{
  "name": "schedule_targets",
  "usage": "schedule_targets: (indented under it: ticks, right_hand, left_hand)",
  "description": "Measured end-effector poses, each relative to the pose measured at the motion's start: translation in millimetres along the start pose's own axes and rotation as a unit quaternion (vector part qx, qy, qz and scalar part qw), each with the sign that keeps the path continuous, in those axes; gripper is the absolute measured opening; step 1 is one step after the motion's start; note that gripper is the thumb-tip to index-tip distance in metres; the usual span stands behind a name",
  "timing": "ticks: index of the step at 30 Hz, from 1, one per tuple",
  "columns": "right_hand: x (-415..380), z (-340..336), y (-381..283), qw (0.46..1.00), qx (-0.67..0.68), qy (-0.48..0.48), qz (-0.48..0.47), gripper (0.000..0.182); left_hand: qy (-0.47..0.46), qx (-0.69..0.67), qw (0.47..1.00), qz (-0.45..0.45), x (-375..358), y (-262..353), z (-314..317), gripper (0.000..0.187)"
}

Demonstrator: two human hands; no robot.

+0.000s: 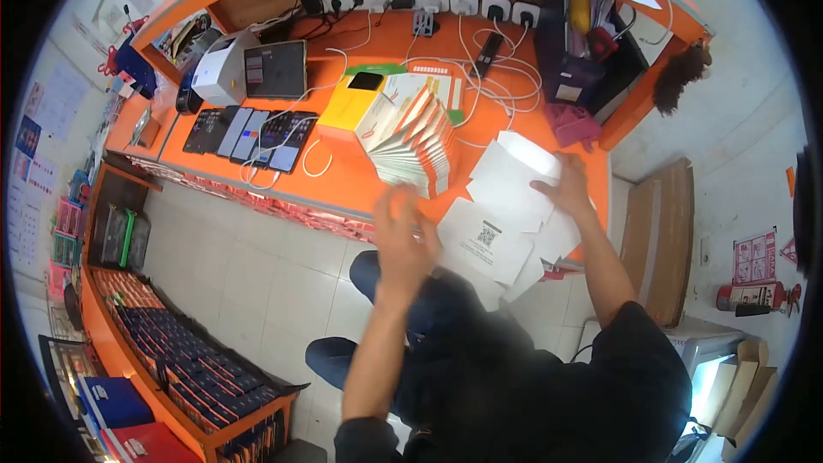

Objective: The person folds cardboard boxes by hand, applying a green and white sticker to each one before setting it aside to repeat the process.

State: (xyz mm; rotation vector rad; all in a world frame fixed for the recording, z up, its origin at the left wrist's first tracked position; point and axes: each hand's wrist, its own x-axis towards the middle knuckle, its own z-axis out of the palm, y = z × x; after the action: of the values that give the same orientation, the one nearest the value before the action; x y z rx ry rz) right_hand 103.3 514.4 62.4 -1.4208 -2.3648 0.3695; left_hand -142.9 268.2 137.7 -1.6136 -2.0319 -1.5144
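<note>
My right hand (pixel 567 187) grips the edge of a white paper sheet (pixel 514 184), thumb on top, at the right end of the orange desk. Below it spread more loose white papers, one printed with a QR code (pixel 489 234) and overhanging the desk's front edge. Blurred by motion, my left hand (pixel 405 240) is raised before the desk with its fingers apart and nothing visible in them. Just beyond it stands a fanned row of folded orange-and-white leaflets (pixel 416 141), beside a yellow box (pixel 353 107) with a small black device (pixel 366 81) on top.
Several phones (pixel 249 133) with cables lie on the desk's left part, near a tablet (pixel 276 69) and a white printer-like box (pixel 225 67). A row of chargers (pixel 433 0) lines the back. Lower left is a rack of dark packets (pixel 189 356); at right, a cardboard box (pixel 656 240).
</note>
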Motion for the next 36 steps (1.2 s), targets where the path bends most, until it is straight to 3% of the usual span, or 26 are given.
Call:
schedule_targets:
  ticks: [3, 4, 7, 8, 10, 11, 13, 17, 19, 20, 21, 22, 25, 26, 28, 30, 32, 34, 35, 36]
  right_hand:
    - [0, 6, -3, 0.999, 0.022, 0.023, -0.026, 0.077]
    - [-3, 8, -6, 0.999, 0.016, 0.013, -0.027, 0.077]
    - [-11, 4, -23, 0.997, -0.02, 0.078, -0.016, 0.069]
    - [-17, 2, -26, 0.997, -0.025, 0.07, -0.014, 0.069]
    - [-15, -4, -32, 0.99, -0.001, 0.118, -0.077, 0.039]
    - [-13, -4, -30, 0.989, 0.0, 0.124, -0.082, 0.039]
    - [-7, -6, -26, 0.992, 0.099, 0.051, -0.061, 0.019]
    - [1, -37, -28, 0.97, 0.165, 0.14, -0.115, 0.012]
    - [-8, -66, -59, 0.964, 0.205, 0.124, -0.116, 0.011]
    - [-10, -74, -71, 0.954, 0.252, 0.115, -0.119, 0.011]
    - [-13, -75, -71, 0.955, 0.224, 0.105, -0.165, 0.012]
    - [-18, -78, -79, 0.953, 0.226, 0.106, -0.174, 0.012]
    - [-40, -92, -115, 0.927, 0.23, 0.147, -0.259, 0.012]
    - [-52, -97, -128, 0.922, 0.235, 0.13, -0.279, 0.012]
    - [-60, -107, -152, 0.915, 0.24, 0.115, -0.303, 0.012]
    - [-74, -111, -163, 0.929, 0.168, 0.083, -0.319, 0.01]
    - [-57, -81, -144, 0.94, 0.203, 0.059, -0.267, 0.005]
    - [-33, -58, -116, 0.952, 0.278, 0.035, -0.125, 0.008]
    - [-27, -39, -93, 0.952, 0.276, 0.037, -0.129, 0.008]
    - [-18, -18, -64, 0.977, 0.189, 0.007, -0.102, 0.014]
  left_hand:
    - [-0.202, -0.135, 0.969, -0.048, -47, 25, 12, 0.04]
    - [-0.202, -0.139, 0.968, -0.059, -57, 29, 16, 0.04]
    - [-0.377, -0.016, 0.925, -0.04, -78, 26, 34, 0.056]
    - [-0.38, -0.022, 0.923, -0.047, -86, 25, 41, 0.056]
    - [-0.394, 0.069, 0.916, -0.032, -86, 29, 54, 0.06]
    - [-0.42, 0.085, 0.903, -0.035, -85, 33, 57, 0.064]
    - [-0.405, 0.087, 0.909, -0.041, -89, 37, 63, 0.063]
    - [-0.348, 0.024, 0.934, -0.081, -89, 32, 65, 0.058]
    - [-0.324, -0.014, 0.939, -0.115, -82, 37, 60, 0.057]
    - [-0.331, -0.101, 0.922, -0.173, -72, 40, 54, 0.057]
    - [-0.329, -0.184, 0.899, -0.224, -59, 41, 50, 0.057]
    - [-0.321, -0.182, 0.902, -0.222, -49, 43, 48, 0.057]
    - [-0.213, -0.423, 0.839, -0.269, -25, 47, 61, 0.059]
    - [-0.21, -0.419, 0.843, -0.265, -10, 55, 57, 0.059]
    - [-0.227, -0.501, 0.697, -0.46, 23, 75, 45, 0.061]
    - [-0.202, -0.52, 0.666, -0.495, 35, 64, 60, 0.062]
    - [-0.193, -0.346, 0.812, -0.43, 23, 37, 93, 0.051]
    - [-0.26, -0.303, 0.809, -0.432, -13, 5, 118, 0.05]
    - [-0.308, -0.258, 0.816, -0.416, -17, -10, 128, 0.049]
    - [-0.306, -0.259, 0.818, -0.412, -21, -17, 135, 0.049]
